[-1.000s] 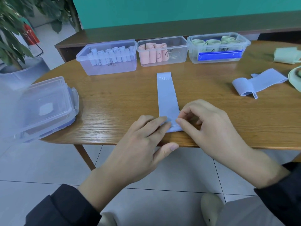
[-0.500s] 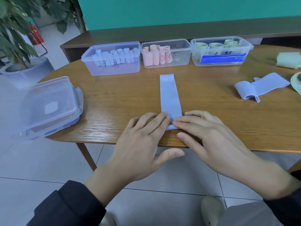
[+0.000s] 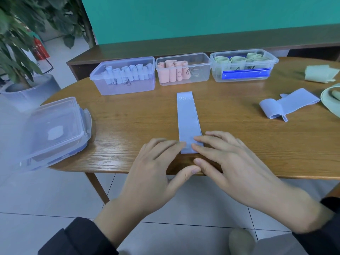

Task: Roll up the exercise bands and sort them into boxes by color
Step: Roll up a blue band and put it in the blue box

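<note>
The blue band lies flat on the wooden table in front of you, running lengthwise away from you, its far end printed "20" and its near end under your fingertips close to the table's near edge.

At 12 o'clock from the band sit three clear boxes in a row. The left box holds a line of pale blue rolls standing on end. The middle box holds a few pink rolls bunched at its left side. The right box holds green rolls and has a blue strip across its front wall. At 9 o'clock a clear lidded box overhangs the table's left edge; its contents cannot be made out.

At 3 o'clock lies a second blue band, loosely folded, and beyond it at 2 o'clock a green band. A pale plate is cut off by the right frame edge.

Your left hand and right hand lie palm down, fingers straight and slightly spread, pressing the band's near end from either side. Your thumbs meet at the table's edge.
</note>
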Available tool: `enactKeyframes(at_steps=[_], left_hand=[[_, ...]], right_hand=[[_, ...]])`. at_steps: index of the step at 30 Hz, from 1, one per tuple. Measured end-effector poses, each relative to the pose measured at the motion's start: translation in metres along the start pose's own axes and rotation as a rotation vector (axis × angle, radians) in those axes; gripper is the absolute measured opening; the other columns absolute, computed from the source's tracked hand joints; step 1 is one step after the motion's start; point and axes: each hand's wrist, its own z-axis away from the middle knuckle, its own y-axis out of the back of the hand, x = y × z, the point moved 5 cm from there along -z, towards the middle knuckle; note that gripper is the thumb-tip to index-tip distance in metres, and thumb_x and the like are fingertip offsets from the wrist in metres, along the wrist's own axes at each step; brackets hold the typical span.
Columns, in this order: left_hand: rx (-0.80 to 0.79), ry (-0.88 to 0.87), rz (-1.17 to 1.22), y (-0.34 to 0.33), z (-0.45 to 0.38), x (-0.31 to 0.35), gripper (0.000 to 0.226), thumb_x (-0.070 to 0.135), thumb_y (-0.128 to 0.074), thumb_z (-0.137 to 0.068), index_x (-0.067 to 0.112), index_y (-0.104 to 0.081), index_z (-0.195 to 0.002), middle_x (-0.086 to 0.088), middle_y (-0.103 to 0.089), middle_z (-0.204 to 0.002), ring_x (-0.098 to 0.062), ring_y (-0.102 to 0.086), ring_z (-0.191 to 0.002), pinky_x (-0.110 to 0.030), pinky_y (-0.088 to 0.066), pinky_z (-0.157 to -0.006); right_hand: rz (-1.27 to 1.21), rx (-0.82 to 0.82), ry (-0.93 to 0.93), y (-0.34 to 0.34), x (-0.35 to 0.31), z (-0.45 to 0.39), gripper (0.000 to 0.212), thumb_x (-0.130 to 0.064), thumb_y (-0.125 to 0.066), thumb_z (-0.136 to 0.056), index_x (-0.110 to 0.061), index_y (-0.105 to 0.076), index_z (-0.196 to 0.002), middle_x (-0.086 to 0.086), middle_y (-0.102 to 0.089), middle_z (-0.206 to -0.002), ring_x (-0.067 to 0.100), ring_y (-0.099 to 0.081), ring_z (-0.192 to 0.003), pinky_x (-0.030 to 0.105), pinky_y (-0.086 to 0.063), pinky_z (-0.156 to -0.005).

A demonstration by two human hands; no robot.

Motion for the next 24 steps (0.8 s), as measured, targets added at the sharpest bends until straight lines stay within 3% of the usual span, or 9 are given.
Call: enactKeyframes(at_steps=[3,7,14,21,24], left_hand=[[0.038,-0.063,0.014,-0.0026,0.002,0.0026,0.045,0.052,-0.063,-0.095,0.015,-0.073,-0.119,0.008,-0.069,-0.114,-0.017,-0.061,-0.106,-0.041,-0.052,-0.085],[0.046,-0.051,0.062,-0.0018,0.0004,0.0012,0.037,0.044,-0.064,-0.096,0.016,-0.074,-0.118,0.01,-0.071,-0.113,-0.017,-0.061,-0.105,-0.042,-0.053,-0.084],[0.028,-0.067,0.039,-0.0041,0.0034,-0.0001,0.035,0.037,-0.065,-0.097,0.012,-0.073,-0.12,0.007,-0.071,-0.117,-0.017,-0.061,-0.111,-0.04,-0.051,-0.088],[0.055,-0.095,0.027,-0.0037,0.0057,0.0021,0.034,0.033,-0.064,-0.098,0.01,-0.074,-0.12,0.004,-0.072,-0.118,-0.015,-0.063,-0.112,-0.038,-0.052,-0.091],[0.079,-0.084,0.047,-0.0037,0.0057,0.0023,0.031,0.032,-0.065,-0.097,0.01,-0.075,-0.118,0.004,-0.073,-0.116,-0.016,-0.063,-0.11,-0.039,-0.053,-0.088]], right_hand=[[-0.021,0.029,0.018,0.0015,-0.0004,0.0013,0.045,-0.045,-0.043,-0.1,-0.019,-0.07,-0.126,-0.007,-0.061,-0.119,0.02,-0.054,-0.116,0.044,-0.053,-0.086],[-0.043,0.081,0.028,0.0019,-0.0004,-0.0013,0.04,-0.039,-0.047,-0.099,-0.018,-0.072,-0.122,-0.005,-0.061,-0.108,0.021,-0.055,-0.106,0.044,-0.053,-0.08],[-0.042,0.161,0.056,0.0049,-0.0016,-0.0018,0.023,-0.02,-0.062,-0.098,-0.015,-0.075,-0.116,-0.002,-0.061,-0.094,0.022,-0.058,-0.094,0.038,-0.053,-0.069],[-0.073,0.206,0.069,0.0033,0.0007,-0.0041,0.02,-0.014,-0.069,-0.092,-0.013,-0.078,-0.11,0.0,-0.059,-0.082,0.022,-0.056,-0.083,0.038,-0.053,-0.066],[-0.112,0.212,0.061,0.0034,0.0034,-0.0052,0.019,-0.016,-0.069,-0.092,-0.015,-0.079,-0.108,-0.003,-0.058,-0.079,0.019,-0.054,-0.081,0.032,-0.05,-0.069]])
